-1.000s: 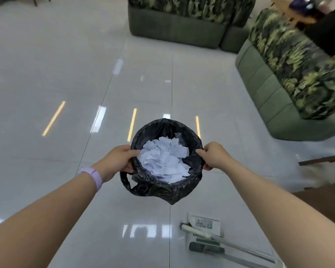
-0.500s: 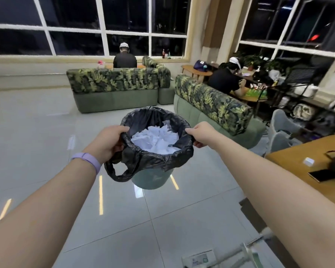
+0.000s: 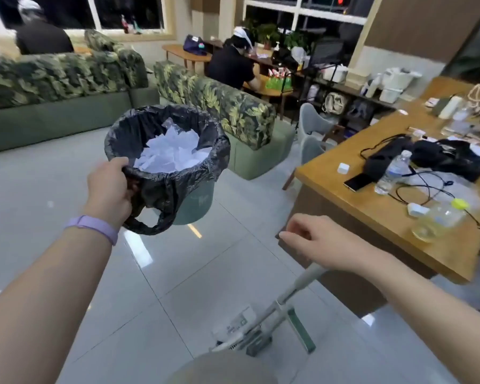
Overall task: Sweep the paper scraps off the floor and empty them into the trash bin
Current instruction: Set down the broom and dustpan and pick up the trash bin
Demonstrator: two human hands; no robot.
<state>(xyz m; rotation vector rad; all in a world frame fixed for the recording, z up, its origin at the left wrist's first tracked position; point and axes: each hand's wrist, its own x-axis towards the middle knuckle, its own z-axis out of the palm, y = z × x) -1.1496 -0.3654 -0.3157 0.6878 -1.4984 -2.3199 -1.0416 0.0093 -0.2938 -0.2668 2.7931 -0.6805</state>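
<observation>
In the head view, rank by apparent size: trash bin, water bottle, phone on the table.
1. trash bin, partly because it is nearest
2. water bottle
3. phone, only slightly smaller than the bottle

I see both forearms bare, no sleeves in view; a slim lilac wristband (image 3: 94, 227) circles my left wrist, smooth, plain and unmarked from here.

1. The trash bin (image 3: 190, 200) sat at frame centre-left, paper scraps (image 3: 169, 153) inside it.
2. The left hand (image 3: 110, 189) met its left rim.
3. The right hand (image 3: 313, 241) lay lower right, above the broom handle (image 3: 297, 286).
4. A desk (image 3: 372, 206) filled the right edge.
</observation>
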